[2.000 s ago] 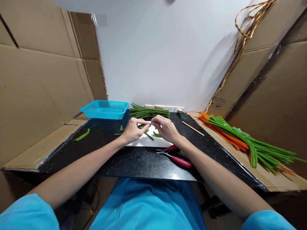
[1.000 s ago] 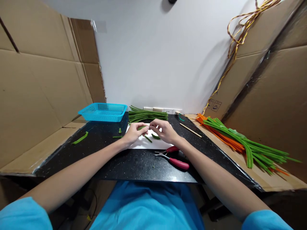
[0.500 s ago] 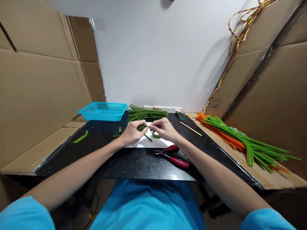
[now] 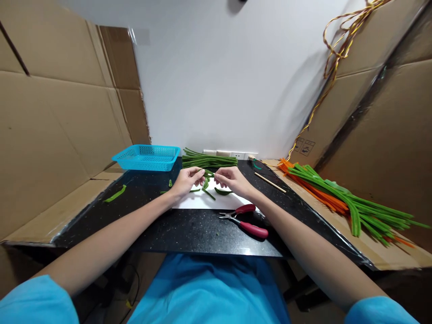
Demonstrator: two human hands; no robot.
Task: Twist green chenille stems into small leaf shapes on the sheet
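Note:
Between the fingertips of both hands is a dark green pipe cleaner (image 4: 208,173), bent into a narrow loop. My left hand (image 4: 187,183) pinches its left end, while my right hand (image 4: 233,181) pinches the right end. Below them lies a white sheet of paper (image 4: 197,204). Short cut green pieces rest on it, among them a straight piece (image 4: 209,194) and a curved, leaf-like piece (image 4: 222,191). Behind the hands is a bundle of long dark green pipe cleaners (image 4: 209,159). Red-handled pliers (image 4: 251,229) lie with jaws apart near my right wrist.
A blue plastic basket (image 4: 148,165) stands at the back left, with a light green strip (image 4: 115,194) in front of it. To the right are a wooden stick (image 4: 270,182) and a pile of light green and orange pipe cleaners (image 4: 337,193). Cardboard walls (image 4: 64,117) flank the black table.
My hands have moved slightly apart, and the loop between them now shows more clearly. More of the green pieces on the paper has come into sight.

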